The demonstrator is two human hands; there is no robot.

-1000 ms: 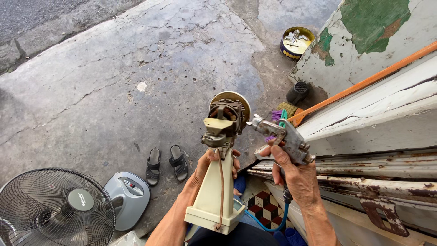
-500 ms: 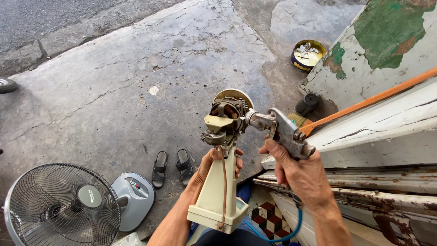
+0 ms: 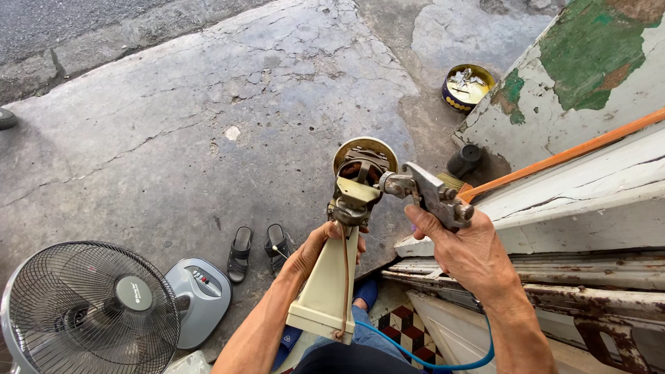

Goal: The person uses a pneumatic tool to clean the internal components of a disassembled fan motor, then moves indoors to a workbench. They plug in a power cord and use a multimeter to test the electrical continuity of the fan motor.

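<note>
1. Nearest the camera, a cream fan column (image 3: 325,294) is gripped by the left hand (image 3: 315,248), the fingers wrapped around its upper part; a brown cord (image 3: 344,277) is seen running down its face.
2. At the top of the column, a bare fan motor (image 3: 360,176) with its round metal back plate is held up above the pavement, slightly tilted away from the camera.
3. A metal air blow gun (image 3: 429,194) is clasped in the right hand (image 3: 465,249), its nozzle pressed against or just beside the motor's right side; contact cannot be told for certain.
4. A blue hose (image 3: 443,363) is seen curving beneath the right wrist toward the lower edge of the frame.
5. Both hands are thus kept apart, each one closed on its own item.
6. At lower left, a grey standing fan (image 3: 90,312) with a black wire guard is laid on the ground, its base beside it.
7. A pair of dark sandals (image 3: 258,248) is placed on the cracked concrete (image 3: 173,125) just beyond the fan.
8. To the right, weathered white boards (image 3: 554,201) with peeling green paint are crossed by an orange rod (image 3: 568,156).
9. Farthest off, a round tin (image 3: 468,86) filled with small metal parts is set on the pavement, with a small black cylinder (image 3: 464,161) nearer the boards.
</note>
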